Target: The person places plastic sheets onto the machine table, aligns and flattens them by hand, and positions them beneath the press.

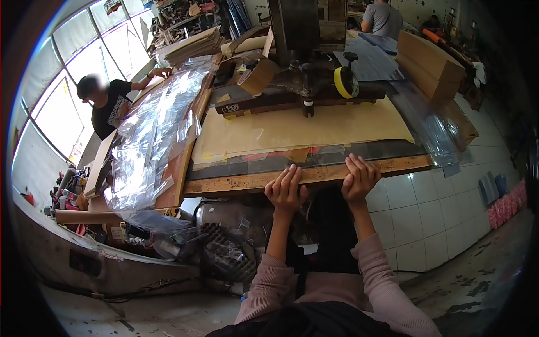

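Observation:
My left hand [286, 189] is at the front edge of a thick wooden board [236, 184], its fingers together and bent against the wood. My right hand [359, 176] grips the same edge a little farther right, with the thumb tucked beside the fingers. On the board lies a dark mat [370, 152] with a large tan sheet [303, 130] over it. Pieces of tape show along the sheet's near edge. Above the sheet stands a press head [306, 92] with a dark crossbar. The undersides of both hands' grips are hidden.
A yellow tape roll [343, 82] and a brown tape roll [257, 77] sit on the press. Clear plastic sheets [157, 123] cover the left table, where another person [112, 101] stands. A cardboard box [429, 66] is at right; a second person [383, 19] is behind.

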`<state>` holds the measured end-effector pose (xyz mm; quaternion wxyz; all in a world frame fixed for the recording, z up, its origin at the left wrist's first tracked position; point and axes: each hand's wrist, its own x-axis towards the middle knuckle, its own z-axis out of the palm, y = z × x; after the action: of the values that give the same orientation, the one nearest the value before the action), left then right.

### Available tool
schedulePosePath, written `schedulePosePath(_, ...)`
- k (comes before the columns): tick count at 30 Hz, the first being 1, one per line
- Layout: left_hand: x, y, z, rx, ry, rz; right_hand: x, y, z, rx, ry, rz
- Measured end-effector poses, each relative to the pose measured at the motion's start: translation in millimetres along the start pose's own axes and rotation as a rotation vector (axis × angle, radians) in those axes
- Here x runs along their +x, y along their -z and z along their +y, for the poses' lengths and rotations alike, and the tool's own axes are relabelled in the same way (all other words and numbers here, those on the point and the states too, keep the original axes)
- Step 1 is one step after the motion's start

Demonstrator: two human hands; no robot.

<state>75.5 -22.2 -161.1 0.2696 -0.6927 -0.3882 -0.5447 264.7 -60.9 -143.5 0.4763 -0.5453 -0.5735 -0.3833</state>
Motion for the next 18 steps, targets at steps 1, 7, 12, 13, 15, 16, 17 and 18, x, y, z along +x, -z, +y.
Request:
schedulePosePath(1, -0.1, 0.2, -0.1, 0.001, 0.0, 0.0, 0.0, -0.2, -0.1, 0.001, -0.001, 0.001)
schedulePosePath(7, 0.4, 1.1, 0.6, 0.001, 0.005, -0.005, -3.0, -2.0, 1.6, -0.001, -0.001, 0.0)
schedulePosePath(12, 0.5, 1.0, 0.8, -0.003, 0.009, -0.008, -2.0, -1.3, 1.3, 0.003, 0.0, 0.003)
schedulePosePath(13, 0.4, 1.0, 0.7, -0.006, 0.009, -0.009, -1.9, -1.4, 1.5, 0.002, 0.001, 0.003)
schedulePosePath(15, 0.1, 0.9, 0.3, -0.011, 0.01, -0.009, -1.9, -1.9, 1.5, -0.003, 0.002, 0.005)
schedulePosePath(16, 0.3, 0.7, 0.2, -0.011, 0.008, -0.005, -2.2, -2.0, 1.2, -0.005, 0.001, 0.005)
schedulePosePath(17, 0.7, 0.6, 0.3, -0.01, 0.007, -0.001, -2.4, -1.7, 1.2, -0.004, 0.001, 0.002)
schedulePosePath(18, 0.8, 0.5, 0.4, -0.01, 0.006, 0.004, -2.2, -1.6, 1.4, -0.003, 0.001, -0.001)
